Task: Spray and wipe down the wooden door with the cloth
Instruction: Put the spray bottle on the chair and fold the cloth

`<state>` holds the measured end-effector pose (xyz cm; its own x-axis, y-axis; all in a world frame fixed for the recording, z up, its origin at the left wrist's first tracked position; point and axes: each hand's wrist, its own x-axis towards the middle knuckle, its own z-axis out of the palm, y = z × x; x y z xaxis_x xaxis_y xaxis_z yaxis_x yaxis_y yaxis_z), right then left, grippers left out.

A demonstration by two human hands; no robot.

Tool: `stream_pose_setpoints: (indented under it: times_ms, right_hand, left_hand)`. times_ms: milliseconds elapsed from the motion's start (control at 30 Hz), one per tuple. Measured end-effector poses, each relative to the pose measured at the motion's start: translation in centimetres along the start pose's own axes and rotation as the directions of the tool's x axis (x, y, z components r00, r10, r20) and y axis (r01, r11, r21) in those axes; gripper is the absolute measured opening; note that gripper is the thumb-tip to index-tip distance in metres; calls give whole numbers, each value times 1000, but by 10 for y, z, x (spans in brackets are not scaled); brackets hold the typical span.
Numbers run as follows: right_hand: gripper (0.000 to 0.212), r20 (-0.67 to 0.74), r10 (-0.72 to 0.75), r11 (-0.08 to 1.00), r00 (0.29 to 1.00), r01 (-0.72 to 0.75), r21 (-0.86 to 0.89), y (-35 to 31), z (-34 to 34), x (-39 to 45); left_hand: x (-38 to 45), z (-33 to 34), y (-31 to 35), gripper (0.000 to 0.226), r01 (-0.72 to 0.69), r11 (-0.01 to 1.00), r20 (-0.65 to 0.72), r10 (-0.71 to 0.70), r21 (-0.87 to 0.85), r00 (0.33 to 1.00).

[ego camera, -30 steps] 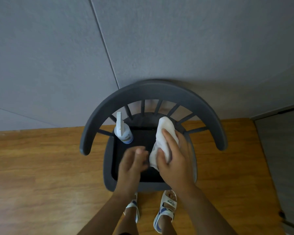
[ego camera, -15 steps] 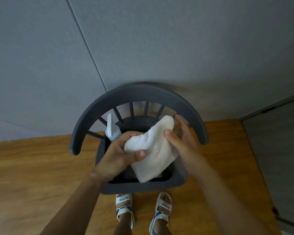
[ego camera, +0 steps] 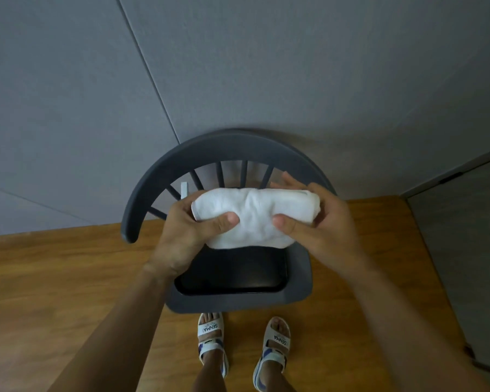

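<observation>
A folded white cloth (ego camera: 252, 216) is held up above a dark grey chair, stretched sideways between both hands. My left hand (ego camera: 187, 230) grips its left end, thumb on top. My right hand (ego camera: 320, 222) grips its right end, thumb pressed into the fold. Only the white nozzle of the spray bottle (ego camera: 184, 188) shows, peeking out behind my left hand near the chair's spindles; the rest of it is hidden. A grey panel (ego camera: 464, 236) stands at the right edge; I cannot tell whether it is the door.
The dark grey chair (ego camera: 238, 301) with a curved spindle back stands against a grey wall (ego camera: 238, 66). My sandalled feet (ego camera: 244, 343) stand on the wooden floor (ego camera: 54, 292) just in front of the seat.
The cloth was lifted off the chair seat by my right hand, my left hand took its other end, and both hands raised it and turned it sideways.
</observation>
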<state>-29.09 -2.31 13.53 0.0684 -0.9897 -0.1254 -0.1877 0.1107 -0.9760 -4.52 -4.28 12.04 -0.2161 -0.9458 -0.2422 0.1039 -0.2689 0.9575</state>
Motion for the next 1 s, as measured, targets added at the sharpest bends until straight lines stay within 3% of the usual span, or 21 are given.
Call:
stream_pose_setpoints:
  times_ms: [67, 167, 300, 500, 567, 733, 800, 867, 933, 1000]
  right_hand:
    - [63, -48, -103, 995, 994, 102, -5, -12, 3, -10]
    - [61, -99, -258, 966, 961, 256, -37, -33, -2, -22]
    - [46, -203, -181, 983, 962, 181, -18, -66, -14, -22]
    - [76, -236, -10, 984, 972, 51, 170, -47, -20, -6]
    - [78, -233, 6, 988, 972, 29, 149, -28, -21, -4]
    - [84, 15, 64, 995, 998, -63, -79, 30, -15, -4]
    - [76, 43, 94, 991, 995, -89, -103, 56, -8, -6]
    - [58, -29, 124, 988, 992, -126, -92, 85, -2, -5]
    - [41, -89, 151, 977, 985, -162, -141, 111, 2, -1]
    - [34, -104, 193, 962, 976, -209, -174, 131, 2, 6]
  left_hand:
    - [-4, 7, 7, 62, -54, 998, -29, 53, -27, 998]
    - [-11, 19, 22, 48, -126, 992, -50, 126, -6, 991]
    - [-12, 33, 38, 41, -193, 981, -52, 191, -24, 980]
    - [1, 41, 36, 32, -149, 984, -105, 159, 93, 982]
    - [9, 42, 22, 35, -90, 990, -159, 107, 107, 981]
    - [26, 35, -38, 41, 107, 992, -295, -82, 71, 952]
    - [28, 30, -62, 38, 148, 989, -287, -137, 16, 948]
    - [29, 26, -83, 29, 145, 989, -233, -141, -3, 962]
    - [30, 23, -101, 25, 160, 987, -116, -158, 1, 981]
    - [33, 19, -117, 38, 209, 978, 5, -209, 23, 978]
